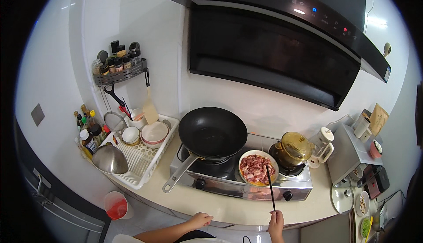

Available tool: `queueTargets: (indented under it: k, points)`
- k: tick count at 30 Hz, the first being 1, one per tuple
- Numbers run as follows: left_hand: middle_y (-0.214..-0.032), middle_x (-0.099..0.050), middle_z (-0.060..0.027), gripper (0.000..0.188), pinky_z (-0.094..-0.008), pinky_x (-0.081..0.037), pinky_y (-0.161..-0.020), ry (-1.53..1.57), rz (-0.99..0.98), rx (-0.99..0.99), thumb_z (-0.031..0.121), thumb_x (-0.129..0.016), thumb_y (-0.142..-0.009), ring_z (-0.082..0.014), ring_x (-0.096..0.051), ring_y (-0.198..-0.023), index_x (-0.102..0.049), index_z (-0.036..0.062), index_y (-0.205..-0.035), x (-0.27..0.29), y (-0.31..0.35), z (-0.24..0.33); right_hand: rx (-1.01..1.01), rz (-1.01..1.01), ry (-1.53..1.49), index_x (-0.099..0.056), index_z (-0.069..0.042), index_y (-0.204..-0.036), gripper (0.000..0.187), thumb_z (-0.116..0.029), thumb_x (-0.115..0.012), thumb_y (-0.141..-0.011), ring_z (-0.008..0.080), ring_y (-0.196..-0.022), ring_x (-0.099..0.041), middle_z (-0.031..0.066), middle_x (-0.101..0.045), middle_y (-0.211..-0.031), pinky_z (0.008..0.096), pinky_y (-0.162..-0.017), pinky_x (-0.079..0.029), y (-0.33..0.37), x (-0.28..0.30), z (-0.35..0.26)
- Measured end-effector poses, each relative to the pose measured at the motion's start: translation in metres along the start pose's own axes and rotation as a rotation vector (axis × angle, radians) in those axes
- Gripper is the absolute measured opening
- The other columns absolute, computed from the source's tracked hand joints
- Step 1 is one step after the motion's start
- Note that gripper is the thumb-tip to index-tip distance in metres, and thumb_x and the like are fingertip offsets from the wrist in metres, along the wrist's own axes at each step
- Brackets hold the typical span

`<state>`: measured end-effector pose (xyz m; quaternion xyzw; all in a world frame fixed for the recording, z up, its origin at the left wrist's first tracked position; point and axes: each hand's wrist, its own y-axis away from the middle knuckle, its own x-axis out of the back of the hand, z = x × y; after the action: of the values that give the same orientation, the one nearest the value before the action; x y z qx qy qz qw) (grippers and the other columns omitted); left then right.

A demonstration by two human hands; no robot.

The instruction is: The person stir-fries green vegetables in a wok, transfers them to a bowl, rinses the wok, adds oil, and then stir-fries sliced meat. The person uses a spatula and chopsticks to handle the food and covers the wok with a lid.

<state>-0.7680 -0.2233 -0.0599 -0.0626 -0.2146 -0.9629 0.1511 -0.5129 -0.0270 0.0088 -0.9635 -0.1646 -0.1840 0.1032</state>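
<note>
The white bowl [242, 160] sits at my five o'clock, its smooth rim the likely hold; the meat [254, 169] looks soft, slippery. My right hand [276, 222] pinches slim, probably light, stiff chopsticks [272, 194] by the near end. My left hand [201, 220] curls at six; its grip I cannot tell.

The meat [255, 169] looks wet and shiny. The stove [229, 188] is shiny metal, and so is the upturned bowl [110, 158]. The pot [296, 147] is smooth glass. The rack [136, 164] looks plastic, the bag [379, 119] dull paper.
</note>
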Motion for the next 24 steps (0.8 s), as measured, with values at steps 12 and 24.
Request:
queueTargets:
  k: [12, 24]
  points:
    - [-0.084, -0.057, -0.0048, 0.035, -0.0246, -0.047, -0.054, 0.429, -0.051, 0.013, 0.037, -0.054, -0.087, -0.0125, -0.058, -0.067, -0.051, 0.0043, -0.100, -0.018, -0.027, 0.029, 0.039, 0.065, 0.069, -0.042, 0.000, -0.102, 0.015, -0.007, -0.045, -0.089, 0.0159, -0.059, -0.044, 0.0085, -0.049, -0.068, 0.0304, -0.056, -0.039, -0.008, -0.015, -0.022]
    - [-0.086, -0.058, -0.0152, 0.040, -0.0325, -0.055, -0.059, 0.855, 0.122, 0.119, 0.038, -0.050, -0.089, -0.0231, -0.062, -0.067, -0.049, -0.0009, -0.097, -0.088, -0.163, 0.147, 0.019, 0.132, 0.104, -0.042, 0.000, -0.099, 0.012, -0.006, -0.046, -0.089, 0.0144, -0.065, -0.046, 0.0072, -0.050, -0.077, 0.0276, -0.059, -0.040, 0.009, 0.027, 0.002]
